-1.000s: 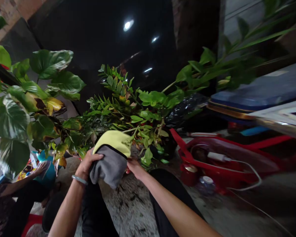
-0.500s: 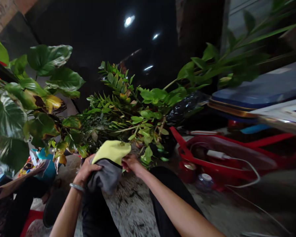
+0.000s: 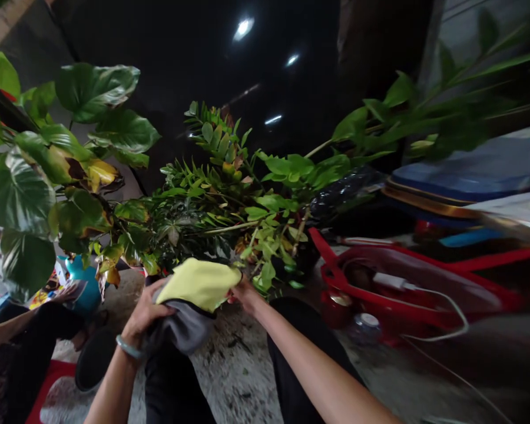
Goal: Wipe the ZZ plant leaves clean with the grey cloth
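Note:
A two-sided cloth, yellow-green on one face and grey on the other with a black edge (image 3: 198, 285), is stretched between my hands above my knees. My left hand (image 3: 145, 312), with a pale bangle at the wrist, grips its left side, thumb on top. At the cloth's right corner my right hand (image 3: 246, 292) is closed, pinching the edge; the fingertips are partly hidden. Just beyond the cloth stand leafy green plants (image 3: 265, 206), some leaves touched with yellow.
On the right, a red plastic stool or basket (image 3: 393, 312) holds a white charger (image 3: 391, 281) with a cable. A clear capped jar (image 3: 367, 324) stands beside it. Large-leaved plant (image 3: 26, 188) hangs at left. Another person's dark-clothed leg (image 3: 39, 341) is at lower left.
More of the cloth's yellow face shows now, spread wider between my hands. My left hand has moved slightly left and my right hand slightly right. The view has shifted a little.

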Action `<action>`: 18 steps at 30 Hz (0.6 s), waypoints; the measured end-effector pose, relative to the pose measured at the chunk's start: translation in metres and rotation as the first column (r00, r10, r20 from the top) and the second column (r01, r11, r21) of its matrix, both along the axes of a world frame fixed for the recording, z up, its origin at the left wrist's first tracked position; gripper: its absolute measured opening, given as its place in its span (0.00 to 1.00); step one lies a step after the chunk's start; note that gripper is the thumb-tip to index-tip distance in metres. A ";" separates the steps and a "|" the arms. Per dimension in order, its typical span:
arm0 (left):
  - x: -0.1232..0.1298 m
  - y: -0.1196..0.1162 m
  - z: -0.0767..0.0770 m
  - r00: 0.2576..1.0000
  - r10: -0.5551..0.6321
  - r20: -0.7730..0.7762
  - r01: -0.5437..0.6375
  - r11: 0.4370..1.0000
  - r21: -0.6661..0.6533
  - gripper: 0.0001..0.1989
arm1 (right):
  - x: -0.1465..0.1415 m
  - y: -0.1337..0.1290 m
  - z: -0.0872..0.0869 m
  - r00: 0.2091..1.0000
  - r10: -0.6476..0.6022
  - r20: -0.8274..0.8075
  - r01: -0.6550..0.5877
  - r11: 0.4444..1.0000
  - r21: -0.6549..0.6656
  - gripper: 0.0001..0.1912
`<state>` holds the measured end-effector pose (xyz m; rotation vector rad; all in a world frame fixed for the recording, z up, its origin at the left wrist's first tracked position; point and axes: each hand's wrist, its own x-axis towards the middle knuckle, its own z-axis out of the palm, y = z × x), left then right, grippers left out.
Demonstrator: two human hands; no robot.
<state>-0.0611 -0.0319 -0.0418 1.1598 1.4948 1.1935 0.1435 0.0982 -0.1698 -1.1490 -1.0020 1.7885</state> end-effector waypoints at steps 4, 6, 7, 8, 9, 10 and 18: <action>-0.026 -0.009 0.021 0.851 0.344 0.398 -0.452 0.864 0.220 0.27 | 0.003 0.000 0.000 1.000 0.006 -0.004 -0.006 1.000 0.008 0.10; -0.028 -0.004 0.016 0.723 0.483 0.494 -0.616 0.775 0.142 0.20 | 0.001 0.000 0.000 1.000 0.011 -0.002 -0.011 1.000 0.011 0.10; -0.025 -0.003 0.007 0.692 0.526 0.494 -0.633 0.771 0.065 0.18 | 0.000 0.000 -0.001 1.000 0.013 -0.001 -0.013 1.000 0.013 0.11; -0.020 -0.004 -0.007 0.688 0.551 0.473 -0.616 0.788 -0.022 0.16 | -0.001 0.000 -0.001 1.000 0.016 0.001 -0.016 1.000 0.015 0.11; -0.013 -0.007 -0.023 0.706 0.551 0.445 -0.565 0.817 -0.117 0.15 | -0.001 -0.001 -0.002 1.000 0.017 0.005 -0.017 1.000 0.018 0.11; -0.006 -0.013 -0.040 0.736 0.536 0.414 -0.495 0.843 -0.212 0.15 | -0.001 -0.001 -0.002 1.000 0.017 0.009 -0.018 1.000 0.020 0.11; -0.022 -0.051 -0.050 0.593 0.622 0.510 -0.590 0.768 -0.250 0.13 | 0.003 -0.002 -0.004 0.999 0.042 0.018 -0.042 0.998 0.035 0.11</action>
